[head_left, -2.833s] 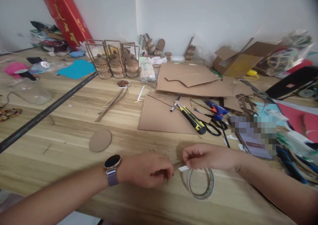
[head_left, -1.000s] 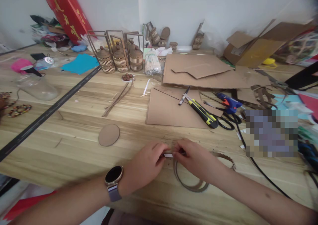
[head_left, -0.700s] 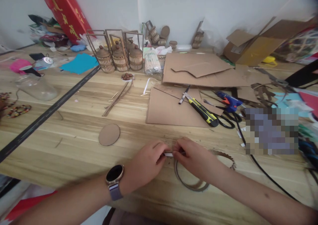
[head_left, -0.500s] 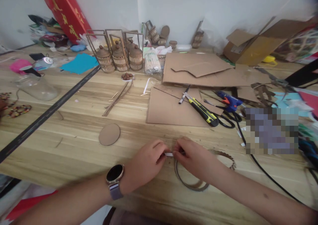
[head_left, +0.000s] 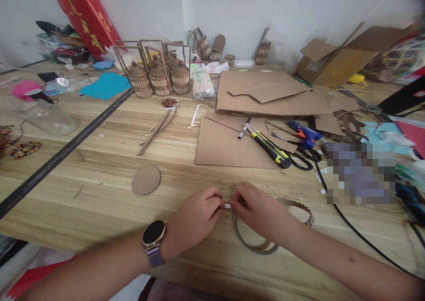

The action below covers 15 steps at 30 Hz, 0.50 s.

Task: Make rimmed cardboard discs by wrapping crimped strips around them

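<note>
Between the fingertips of both hands runs a small white strip (head_left: 227, 206). My left hand (head_left: 199, 214), with a watch on its wrist, is closed on the strip's left end. The other end is pinched by my right hand (head_left: 254, 208), which partly hides the curled cardboard strip (head_left: 255, 249) lying in rings beneath it. That strip has a toothed edge on the right. A round cardboard disc (head_left: 146, 180) lies flat to the left of my left hand.
Beyond the hands are a cardboard sheet (head_left: 229, 148), a yellow-black cutter (head_left: 270, 148), a pen (head_left: 246, 126), scissors (head_left: 303, 157) and a blue glue gun (head_left: 305, 135). Small lidded baskets (head_left: 161, 79) stand behind. A black cable (head_left: 353, 237) crosses the right side.
The fingers of my left hand have shifted slightly along the white strip, and less of the strip shows between the hands. The rest lies as before.
</note>
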{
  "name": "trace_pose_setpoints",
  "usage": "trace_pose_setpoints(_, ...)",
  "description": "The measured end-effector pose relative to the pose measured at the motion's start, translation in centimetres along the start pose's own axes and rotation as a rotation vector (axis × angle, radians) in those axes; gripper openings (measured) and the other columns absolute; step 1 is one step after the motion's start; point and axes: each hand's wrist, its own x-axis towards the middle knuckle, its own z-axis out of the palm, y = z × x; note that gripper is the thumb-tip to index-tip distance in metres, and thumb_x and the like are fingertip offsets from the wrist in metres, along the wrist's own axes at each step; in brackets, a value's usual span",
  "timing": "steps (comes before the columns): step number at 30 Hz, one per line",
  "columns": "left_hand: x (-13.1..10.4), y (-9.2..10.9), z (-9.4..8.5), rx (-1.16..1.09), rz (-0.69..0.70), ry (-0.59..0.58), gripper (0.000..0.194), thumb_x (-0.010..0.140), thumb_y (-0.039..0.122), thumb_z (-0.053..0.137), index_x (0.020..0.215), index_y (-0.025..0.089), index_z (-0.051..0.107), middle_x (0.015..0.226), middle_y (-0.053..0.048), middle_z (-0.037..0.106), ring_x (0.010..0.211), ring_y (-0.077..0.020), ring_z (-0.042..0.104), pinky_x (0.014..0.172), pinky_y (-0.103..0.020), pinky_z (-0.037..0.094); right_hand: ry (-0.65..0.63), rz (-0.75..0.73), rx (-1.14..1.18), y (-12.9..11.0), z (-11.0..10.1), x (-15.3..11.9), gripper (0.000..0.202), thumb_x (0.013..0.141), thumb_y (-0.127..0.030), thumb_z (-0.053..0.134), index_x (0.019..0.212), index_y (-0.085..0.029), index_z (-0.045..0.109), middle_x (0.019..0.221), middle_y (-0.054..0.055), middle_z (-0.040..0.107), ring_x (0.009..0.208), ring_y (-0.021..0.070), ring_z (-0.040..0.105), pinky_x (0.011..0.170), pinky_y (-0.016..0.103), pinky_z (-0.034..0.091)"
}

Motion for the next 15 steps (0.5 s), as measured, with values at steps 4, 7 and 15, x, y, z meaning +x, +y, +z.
trace_pose_setpoints(4, -0.08, -0.06, 0.13, 0.035, 0.018, 0.009, 0.014, 0.091, 0.010, 0.055, 0.087, 0.015, 0.067, 0.097, -0.006, 0.065, 0.090, -0.0186, 0.063, 0.083, -0.033, 0.054, -0.001, -0.009, -0.002, -0.08, -0.15, 0.03, 0.013, 0.086, -0.014, 0.049, 0.077, -0.018, 0.057, 0.085, 0.006, 0.063, 0.078, 0.0189, 0.059, 0.068, 0.029, 0.039)
trace_pose_setpoints(7, -0.10, -0.05, 0.15, 0.051, 0.039, 0.016, 0.014, 0.091, 0.009, 0.056, 0.085, 0.014, 0.067, 0.097, -0.007, 0.066, 0.090, -0.0190, 0.063, 0.083, -0.033, 0.054, -0.002, -0.009, -0.001, -0.15, -0.27, 0.07, 0.013, 0.086, -0.014, 0.050, 0.076, -0.019, 0.056, 0.085, 0.005, 0.063, 0.078, 0.0186, 0.059, 0.068, 0.028, 0.039)
trace_pose_setpoints(15, -0.11, 0.11, 0.06, 0.084, 0.072, 0.010, 0.013, 0.090, 0.007, 0.056, 0.089, 0.011, 0.068, 0.096, -0.008, 0.066, 0.090, -0.0198, 0.063, 0.083, -0.033, 0.054, -0.012, -0.015, -0.017, -0.07, -0.33, 0.25, 0.013, 0.086, -0.015, 0.050, 0.076, -0.019, 0.057, 0.084, 0.005, 0.063, 0.078, 0.0187, 0.059, 0.067, 0.028, 0.037)
